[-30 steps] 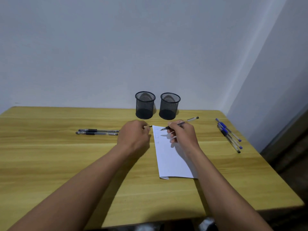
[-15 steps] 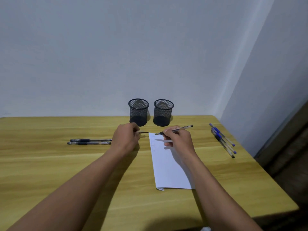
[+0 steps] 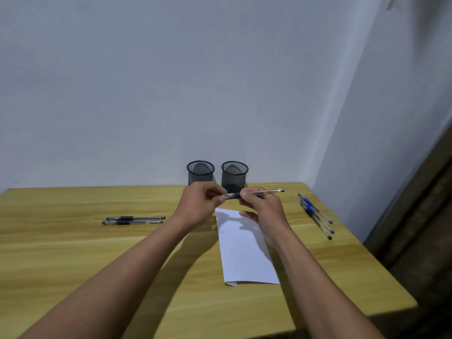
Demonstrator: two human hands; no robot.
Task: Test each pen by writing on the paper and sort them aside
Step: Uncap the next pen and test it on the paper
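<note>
I hold a clear-barrelled black pen point(image 3: 266, 191) level above the far end of the white paper point(image 3: 242, 250). My right hand point(image 3: 263, 209) grips its barrel near the dark grip section. My left hand point(image 3: 199, 204) pinches the cap end of the same pen point(image 3: 228, 196). Two black pens point(image 3: 133, 220) lie side by side on the table to the left. Several blue pens point(image 3: 315, 215) lie near the table's right edge.
Two black mesh pen cups, the left cup point(image 3: 200, 172) and the right cup point(image 3: 234, 174), stand at the back of the wooden table point(image 3: 73, 253) against the wall. The table's right edge runs close to the blue pens.
Both hands have lifted off the paper and come together. The pen went from writing slant to level, and my left hand now meets its tip end.
</note>
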